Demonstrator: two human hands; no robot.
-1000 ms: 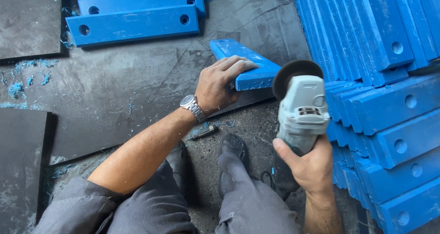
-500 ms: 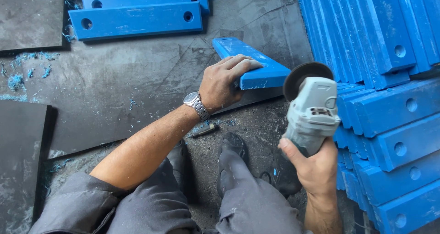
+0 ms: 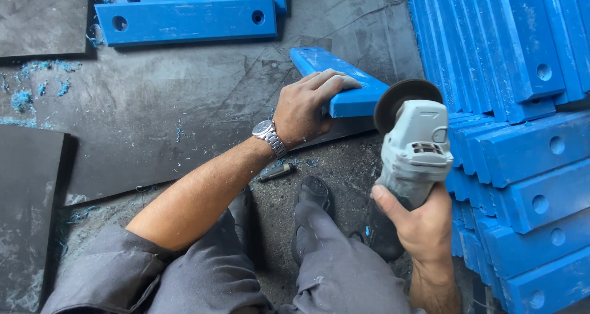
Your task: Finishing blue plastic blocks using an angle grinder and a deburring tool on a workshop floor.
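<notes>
Head view puts our left hand (image 3: 307, 108), a silver wristwatch (image 3: 270, 135) on its wrist, flat on the near end of a long blue plastic block (image 3: 344, 83), fingers curled over its edge and pressing it onto the dark, scratched sheet (image 3: 184, 105) that covers the floor. Our right hand (image 3: 421, 225) is clenched around the body of a grey angle grinder (image 3: 415, 148), whose dark round disc (image 3: 399, 99) sits just beside the block's near corner; we cannot tell whether they touch. Beyond the grinder, rows of similar blue drilled blocks (image 3: 522, 135) lean stacked on the right, and two more (image 3: 187, 19) lie flat at the far edge. Blue shavings (image 3: 37, 89) dot the sheet at left.
</notes>
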